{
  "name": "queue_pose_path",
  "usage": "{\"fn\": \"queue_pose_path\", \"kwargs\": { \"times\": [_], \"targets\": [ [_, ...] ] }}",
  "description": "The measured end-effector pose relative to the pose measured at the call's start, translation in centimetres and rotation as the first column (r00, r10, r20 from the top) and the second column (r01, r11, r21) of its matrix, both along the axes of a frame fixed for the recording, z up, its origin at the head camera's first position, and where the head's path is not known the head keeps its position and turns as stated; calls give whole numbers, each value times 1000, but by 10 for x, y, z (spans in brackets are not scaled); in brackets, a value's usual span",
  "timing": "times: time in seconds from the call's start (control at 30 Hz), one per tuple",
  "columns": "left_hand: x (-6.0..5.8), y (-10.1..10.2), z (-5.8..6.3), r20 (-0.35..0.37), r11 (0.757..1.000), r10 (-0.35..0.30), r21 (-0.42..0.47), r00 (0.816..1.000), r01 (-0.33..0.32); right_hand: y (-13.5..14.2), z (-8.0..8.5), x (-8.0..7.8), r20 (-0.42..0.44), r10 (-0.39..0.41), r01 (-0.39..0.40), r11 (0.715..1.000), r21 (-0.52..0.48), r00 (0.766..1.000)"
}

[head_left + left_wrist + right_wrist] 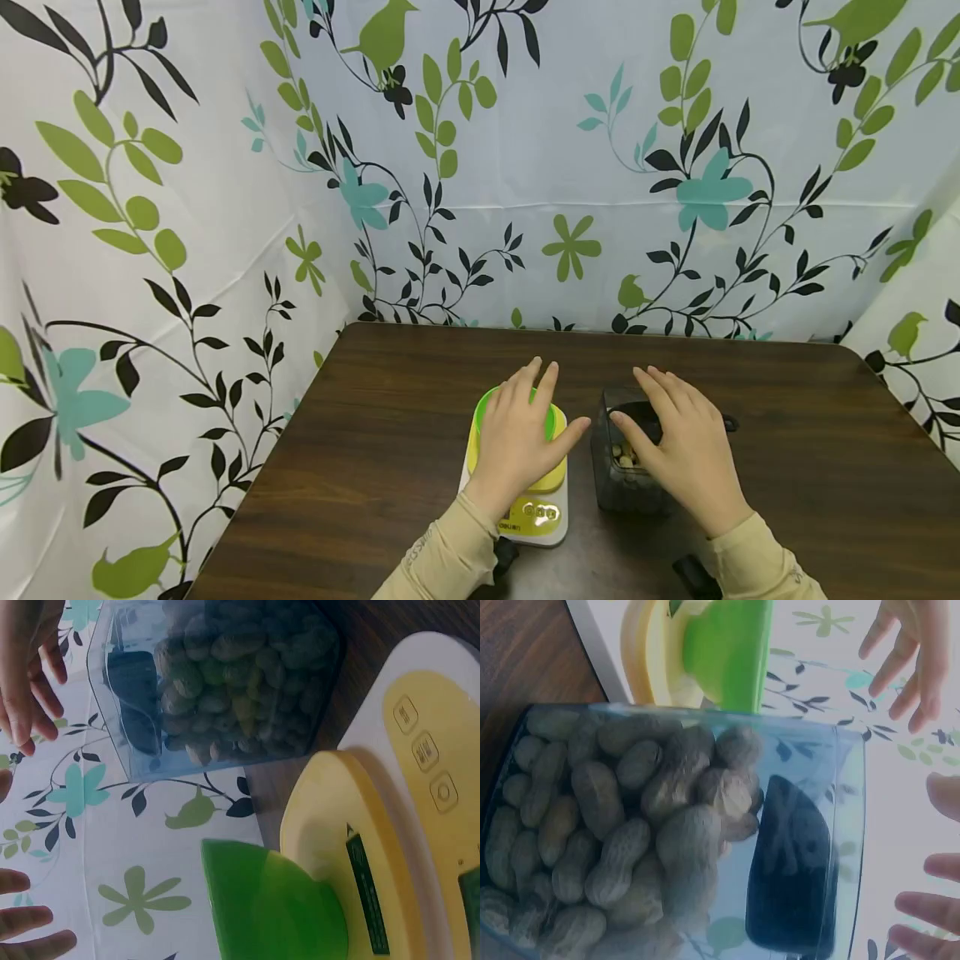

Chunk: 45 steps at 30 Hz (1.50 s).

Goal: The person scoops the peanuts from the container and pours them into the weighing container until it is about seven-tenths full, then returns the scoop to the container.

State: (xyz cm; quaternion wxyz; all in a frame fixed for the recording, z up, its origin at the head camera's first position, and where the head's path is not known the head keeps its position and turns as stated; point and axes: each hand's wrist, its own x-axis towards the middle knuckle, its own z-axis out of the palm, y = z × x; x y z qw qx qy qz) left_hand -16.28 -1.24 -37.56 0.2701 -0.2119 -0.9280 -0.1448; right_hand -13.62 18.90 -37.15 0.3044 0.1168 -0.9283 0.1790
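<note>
My left hand (521, 437) hovers over a green bowl (277, 907), fingers spread and holding nothing. That bowl sits on the yellow plate (553, 482) of a white kitchen scale (555, 533), partly hidden by the hand in the head view. To its right stands a clear plastic bin (626, 496) holding peanuts in their shells (615, 832). A black scoop (791, 870) stands inside the bin above the peanuts, its handle (730, 423) sticking out on the right. Over the bin my right hand (686, 450) is held with fingers extended, also holding nothing.
Scale and bin stand side by side on a dark brown wooden table (360, 450). A white curtain (495, 183) printed with leaves, birds and flowers hangs behind the table and along its sides. Both sleeves (442, 554) are beige, with black straps at the wrists.
</note>
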Motion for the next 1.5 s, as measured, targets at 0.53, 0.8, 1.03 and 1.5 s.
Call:
{"fn": "queue_pose_path", "kwargs": {
  "times": [0.53,0.8,1.03,1.5],
  "targets": [
    [11,27,-10,-29,883,-239,410,971,229,36,-7,3,-254,1,-72,960,-271,967],
    [20,42,-28,215,795,-394,568,894,213,54,-22,4,-176,-178,74,875,-479,968],
    [21,53,-43,272,765,-444,611,854,203,65,-37,5,161,-249,295,743,-601,955],
    [24,67,-66,480,767,-450,640,753,51,74,-57,3,385,179,301,367,-880,906]
  ]
}}
